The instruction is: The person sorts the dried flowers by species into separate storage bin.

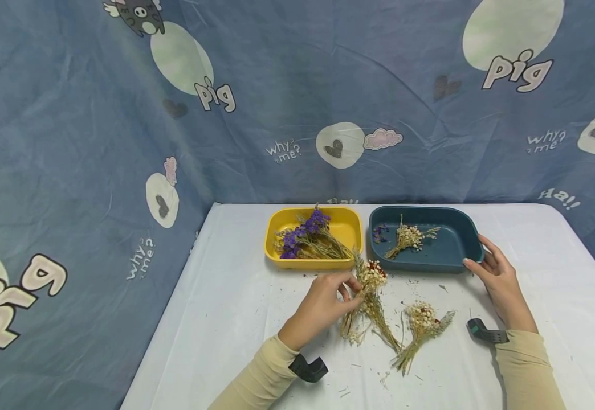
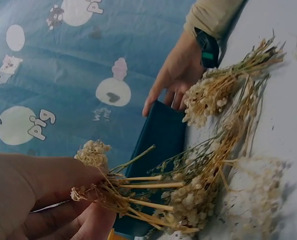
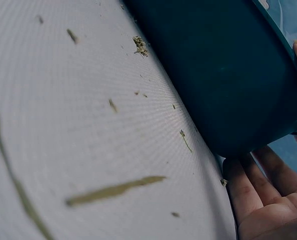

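My left hand (image 1: 325,304) pinches a small bunch of dried flowers (image 1: 371,276), cream with some dark red, between thumb and fingers. In the left wrist view its cut stems (image 2: 148,185) stick out from the fingertips. Below that hand, more dried sprigs (image 1: 377,316) lie on the table, partly overlapped by the held bunch. My right hand (image 1: 500,279) grips the right end of a dark teal tray (image 1: 451,267), thumb at the front corner and fingers along the side. Inside the tray lie a cream flower bunch (image 1: 409,236) and a small purple piece (image 1: 379,233).
Left of the teal tray stands a yellow tray (image 1: 272,250) with purple flowers (image 1: 302,230) and stems in it. Another cream bunch (image 1: 423,330) lies on the white table (image 1: 215,319) between the hands. Bits of stem are scattered around. A blue printed cloth (image 1: 287,85) hangs behind.
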A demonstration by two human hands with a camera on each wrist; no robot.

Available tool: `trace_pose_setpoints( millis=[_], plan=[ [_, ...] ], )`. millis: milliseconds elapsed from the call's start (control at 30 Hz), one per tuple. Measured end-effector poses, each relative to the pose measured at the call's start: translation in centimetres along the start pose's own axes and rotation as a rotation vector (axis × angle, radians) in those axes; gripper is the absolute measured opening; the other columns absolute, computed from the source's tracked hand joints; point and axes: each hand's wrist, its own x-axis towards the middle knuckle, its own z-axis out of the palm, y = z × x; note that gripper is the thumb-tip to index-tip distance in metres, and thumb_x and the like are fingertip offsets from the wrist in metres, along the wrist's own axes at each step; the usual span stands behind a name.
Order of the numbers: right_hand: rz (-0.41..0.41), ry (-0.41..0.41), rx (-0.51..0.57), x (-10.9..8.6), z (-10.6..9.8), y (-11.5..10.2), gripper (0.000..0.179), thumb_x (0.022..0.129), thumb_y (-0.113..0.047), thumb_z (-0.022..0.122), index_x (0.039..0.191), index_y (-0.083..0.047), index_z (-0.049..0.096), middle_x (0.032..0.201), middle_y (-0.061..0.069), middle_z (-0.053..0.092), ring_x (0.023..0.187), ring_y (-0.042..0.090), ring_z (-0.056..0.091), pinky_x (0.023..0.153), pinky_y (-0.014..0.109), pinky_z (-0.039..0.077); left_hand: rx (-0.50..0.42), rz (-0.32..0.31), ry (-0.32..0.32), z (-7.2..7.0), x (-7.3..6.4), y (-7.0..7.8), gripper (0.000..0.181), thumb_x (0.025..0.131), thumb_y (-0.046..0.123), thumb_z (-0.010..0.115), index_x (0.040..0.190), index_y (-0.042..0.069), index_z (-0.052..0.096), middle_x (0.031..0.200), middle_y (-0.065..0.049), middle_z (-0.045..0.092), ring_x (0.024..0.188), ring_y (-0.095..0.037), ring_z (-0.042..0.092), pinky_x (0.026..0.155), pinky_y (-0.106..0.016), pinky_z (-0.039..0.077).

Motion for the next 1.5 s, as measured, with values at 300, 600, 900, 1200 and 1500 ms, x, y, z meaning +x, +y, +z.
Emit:
trace_pose_setpoints(
  millis=[300, 600, 900, 1200, 1500],
  plan=[
    [-0.008, -0.002, 0.042, -0.1, 0.0, -0.1, 0.078, 0.099, -0.015, 0.07, 0.163, -0.033, 0.029, 0.172, 0.012, 0.025, 0.121, -0.011, 0.05, 0.088, -0.003, 0.046, 0.046, 0.028, -0.02, -0.2, 1.9, -0.2, 0.01, 0.091, 0.015, 0.08, 0.1, 0.014, 0.075, 0.098, 0.002, 0.078, 0.07, 0.002, 0.061, 0.063, -0.012, 0.051],
    [0.002, -0.003, 0.009, 0.0, 0.0, -0.1, 0.078, 0.1, -0.018, 0.07, 0.164, -0.034, 0.028, 0.172, 0.013, 0.024, 0.124, -0.01, 0.049, 0.09, -0.003, 0.045, 0.095, 0.038, -0.054, -0.6, 3.9, -0.1, 0.009, 0.093, 0.021, 0.078, 0.102, 0.019, 0.075, 0.099, 0.006, 0.077, 0.074, 0.002, 0.061, 0.067, -0.011, 0.052],
    [0.0, 0.001, 0.018, 0.1, 0.0, 0.1, 0.079, 0.1, -0.016, 0.07, 0.164, -0.034, 0.028, 0.172, 0.015, 0.022, 0.126, -0.009, 0.048, 0.09, -0.003, 0.045, 0.135, 0.052, -0.073, 0.3, 6.4, 0.4, 0.009, 0.094, 0.025, 0.077, 0.103, 0.022, 0.075, 0.1, 0.009, 0.076, 0.076, 0.003, 0.061, 0.07, -0.013, 0.05],
    [0.002, -0.008, 0.071, 0.2, 0.1, 0.2, 0.079, 0.099, -0.014, 0.07, 0.164, -0.034, 0.028, 0.173, 0.012, 0.022, 0.124, -0.01, 0.049, 0.089, -0.003, 0.046, 0.182, 0.032, -0.1, 1.3, 9.3, 1.2, 0.009, 0.095, 0.028, 0.077, 0.102, 0.023, 0.074, 0.089, 0.011, 0.071, 0.069, 0.003, 0.058, 0.06, -0.013, 0.048],
    [0.004, -0.006, 0.029, 0.1, 0.0, 0.1, 0.08, 0.1, -0.017, 0.07, 0.164, -0.034, 0.026, 0.173, 0.015, 0.021, 0.125, -0.01, 0.049, 0.09, -0.002, 0.046, 0.227, 0.044, -0.111, 2.4, 11.7, 2.0, 0.009, 0.096, 0.03, 0.076, 0.102, 0.025, 0.075, 0.09, 0.013, 0.072, 0.073, 0.003, 0.059, 0.061, -0.011, 0.048]
  ],
)
